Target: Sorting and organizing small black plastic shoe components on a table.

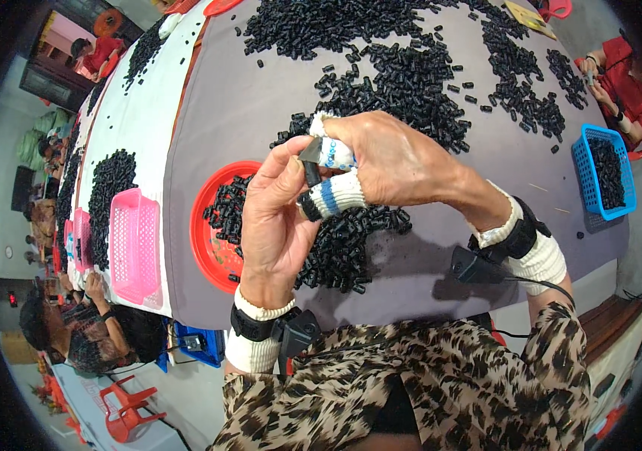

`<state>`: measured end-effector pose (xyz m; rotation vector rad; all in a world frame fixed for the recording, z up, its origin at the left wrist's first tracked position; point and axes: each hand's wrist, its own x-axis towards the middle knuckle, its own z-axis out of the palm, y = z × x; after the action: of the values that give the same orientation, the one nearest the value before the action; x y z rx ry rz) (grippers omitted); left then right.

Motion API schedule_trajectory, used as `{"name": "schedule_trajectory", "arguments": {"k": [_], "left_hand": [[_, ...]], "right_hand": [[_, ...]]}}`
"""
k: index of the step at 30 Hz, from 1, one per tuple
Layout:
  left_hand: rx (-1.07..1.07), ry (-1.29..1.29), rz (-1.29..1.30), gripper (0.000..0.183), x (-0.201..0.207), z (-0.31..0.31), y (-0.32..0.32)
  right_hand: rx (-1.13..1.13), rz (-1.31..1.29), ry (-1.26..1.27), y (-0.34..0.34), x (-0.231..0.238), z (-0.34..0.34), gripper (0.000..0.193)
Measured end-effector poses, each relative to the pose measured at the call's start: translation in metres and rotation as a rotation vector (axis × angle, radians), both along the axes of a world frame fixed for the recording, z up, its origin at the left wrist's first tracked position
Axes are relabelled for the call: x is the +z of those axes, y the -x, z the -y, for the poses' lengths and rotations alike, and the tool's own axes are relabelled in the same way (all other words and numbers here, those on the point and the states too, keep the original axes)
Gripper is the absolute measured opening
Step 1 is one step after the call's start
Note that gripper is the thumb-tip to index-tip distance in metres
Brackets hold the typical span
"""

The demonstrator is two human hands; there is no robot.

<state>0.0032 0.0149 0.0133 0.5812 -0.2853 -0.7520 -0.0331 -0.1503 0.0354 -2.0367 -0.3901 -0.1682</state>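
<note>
In front of my chest, both hands meet above the table. My left hand (272, 225) is closed in a pinch, thumb and fingertips on a small black tubular piece (312, 175). My right hand (392, 161) is curled shut, with white knit covers (345, 192) on its fingers. From those covered fingers a dark, flat, blade-like piece (310, 151) sticks out against the black piece. Whether the blade cuts into it cannot be made out. Behind and below my hands lie loose black pieces (343, 252), next to a round red tray (199, 240) holding more of them.
Large heaps of black pieces (411, 98) spread over the grey-covered table (208, 113). A blue basket (628, 161) stands at the right edge, a pink basket (134, 248) at the left. Co-workers sit at right (625, 90) and lower left (88, 331). A red stool (129, 410) stands lower left.
</note>
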Motion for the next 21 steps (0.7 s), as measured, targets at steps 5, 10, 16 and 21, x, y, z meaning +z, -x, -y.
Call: {"name": "schedule_trajectory", "arguments": {"k": [5,10,16,21], "left_hand": [[0.017,-0.028,0.047,0.028,0.0001,-0.0001,0.0010],[0.034,-0.049,0.083,0.026,0.0001,-0.0019,0.0014],[0.064,-0.059,0.062,0.025,-0.0021,-0.0022,0.0014],[0.139,-0.163,0.051,0.022,0.0048,0.0009,0.0056]], "right_hand": [[-0.003,-0.002,0.004,0.0011,0.0001,0.0002,0.040],[-0.005,-0.003,0.013,0.0014,0.0004,-0.0008,0.039],[0.011,0.013,0.088,0.0018,-0.0007,0.0018,0.038],[-0.003,0.056,0.031,0.0015,-0.0036,-0.0002,0.038]]}}
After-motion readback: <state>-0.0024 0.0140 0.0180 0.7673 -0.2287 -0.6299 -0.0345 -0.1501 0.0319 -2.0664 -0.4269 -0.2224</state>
